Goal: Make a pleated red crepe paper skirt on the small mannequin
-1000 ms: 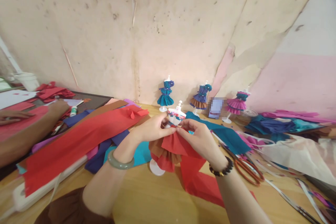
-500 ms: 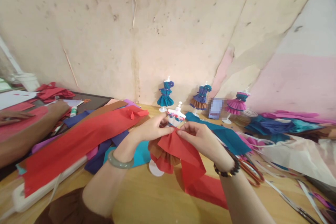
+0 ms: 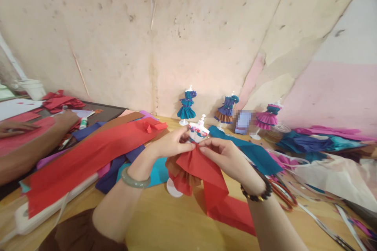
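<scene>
The red strip [image 3: 203, 164] has sagged, both hands [image 3: 171, 143] [image 3: 222, 155] pinching it; white tub [image 3: 34, 91], contents hidden.

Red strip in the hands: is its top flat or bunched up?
Bunched: folds fan down the red strip from between left hand and right hand.

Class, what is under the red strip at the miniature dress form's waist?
Under the red strip, brown pleats and a red ruffle show, with a round white base lower down. The pleats' upper part and any stand pole are covered.
</scene>
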`<state>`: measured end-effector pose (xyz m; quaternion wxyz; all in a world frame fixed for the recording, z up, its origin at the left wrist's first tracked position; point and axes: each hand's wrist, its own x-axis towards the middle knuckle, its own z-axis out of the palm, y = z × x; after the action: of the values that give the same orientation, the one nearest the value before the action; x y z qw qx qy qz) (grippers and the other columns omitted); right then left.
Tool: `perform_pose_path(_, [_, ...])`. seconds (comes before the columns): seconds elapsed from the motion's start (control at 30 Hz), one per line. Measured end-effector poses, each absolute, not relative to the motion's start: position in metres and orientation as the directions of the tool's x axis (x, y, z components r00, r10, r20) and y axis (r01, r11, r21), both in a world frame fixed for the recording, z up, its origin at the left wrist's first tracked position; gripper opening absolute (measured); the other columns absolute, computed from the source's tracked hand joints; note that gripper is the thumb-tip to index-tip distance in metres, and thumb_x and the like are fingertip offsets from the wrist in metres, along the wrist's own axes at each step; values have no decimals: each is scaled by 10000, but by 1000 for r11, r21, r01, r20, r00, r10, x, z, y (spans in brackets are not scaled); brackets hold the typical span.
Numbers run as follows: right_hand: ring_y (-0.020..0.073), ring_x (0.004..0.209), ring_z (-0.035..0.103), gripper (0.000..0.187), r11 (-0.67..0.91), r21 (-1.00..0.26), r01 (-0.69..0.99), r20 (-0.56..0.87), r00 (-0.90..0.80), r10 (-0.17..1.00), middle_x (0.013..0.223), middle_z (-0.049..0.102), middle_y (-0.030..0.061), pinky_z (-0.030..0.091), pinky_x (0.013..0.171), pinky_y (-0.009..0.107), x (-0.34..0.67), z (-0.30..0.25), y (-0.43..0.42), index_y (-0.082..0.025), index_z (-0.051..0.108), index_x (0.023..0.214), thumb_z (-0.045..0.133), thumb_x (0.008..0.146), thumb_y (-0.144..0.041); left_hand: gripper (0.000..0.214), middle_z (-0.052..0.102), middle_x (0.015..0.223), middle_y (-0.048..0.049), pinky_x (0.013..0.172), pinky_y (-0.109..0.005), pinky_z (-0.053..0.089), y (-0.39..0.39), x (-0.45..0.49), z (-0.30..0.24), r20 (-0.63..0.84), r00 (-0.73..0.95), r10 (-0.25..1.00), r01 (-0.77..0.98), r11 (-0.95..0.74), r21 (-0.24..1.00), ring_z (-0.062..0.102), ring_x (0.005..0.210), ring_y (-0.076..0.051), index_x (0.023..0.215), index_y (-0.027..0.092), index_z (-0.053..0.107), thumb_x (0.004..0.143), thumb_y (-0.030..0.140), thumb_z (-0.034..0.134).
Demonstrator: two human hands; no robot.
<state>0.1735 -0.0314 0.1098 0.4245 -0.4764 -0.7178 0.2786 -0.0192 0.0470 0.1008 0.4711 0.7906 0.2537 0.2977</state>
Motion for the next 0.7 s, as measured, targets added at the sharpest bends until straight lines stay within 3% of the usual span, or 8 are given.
perform_pose_path(0.5, [217,880,711,161,499,-688,526,485,-179,856,950,783,48,547,806,349,172,109,-32,-235,768,865,622,859,-303,347,667,916,-20,745,-321,503,46,-20,102,212,702,680,99,-388,916,633,904,-207,1123,200,576,826,352,672])
perform_pose_path(0.7, [211,903,707,152,554,-629,546,530,-220,819,972,775,44,536,843,347,172,108,-33,-241,758,885,607,877,-252,362,679,983,-45,787,-348,513,48,-21,101,218,710,669,79,-384,920,643,953,-228,1145,198,574,825,336,672])
